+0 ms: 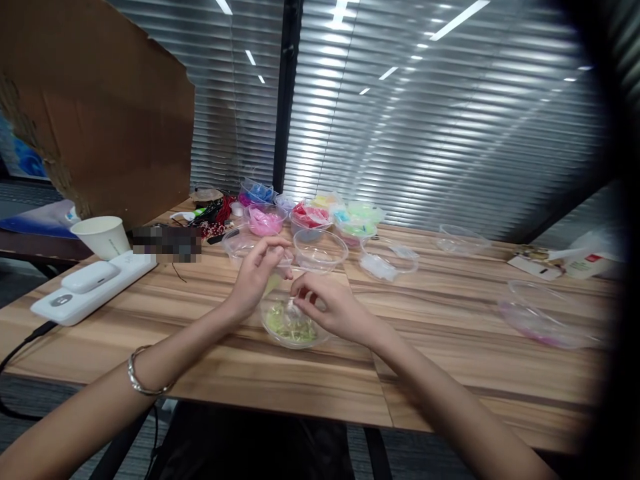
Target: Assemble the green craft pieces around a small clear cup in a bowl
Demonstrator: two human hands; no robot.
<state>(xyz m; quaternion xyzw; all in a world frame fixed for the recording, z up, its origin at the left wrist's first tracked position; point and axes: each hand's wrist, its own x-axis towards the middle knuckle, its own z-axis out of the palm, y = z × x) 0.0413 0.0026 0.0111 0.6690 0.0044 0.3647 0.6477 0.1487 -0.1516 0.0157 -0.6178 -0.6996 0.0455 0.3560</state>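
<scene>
One bowl [295,344] under your right hand [320,303], one paper cup [103,239] and one power strip [95,301] left of your left hand [257,273], one bracelet [134,379] behind that hand

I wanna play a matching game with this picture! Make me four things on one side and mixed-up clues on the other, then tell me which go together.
Things
1. Cup
2. Bracelet
3. Right hand
4. Cardboard

Clues
A. At the bowl of yellow-green bits
B. Brown and standing tall
C. White, beside the power strip
D. Shiny, around the left forearm

Pairs: 1-C, 2-D, 3-A, 4-B
</scene>
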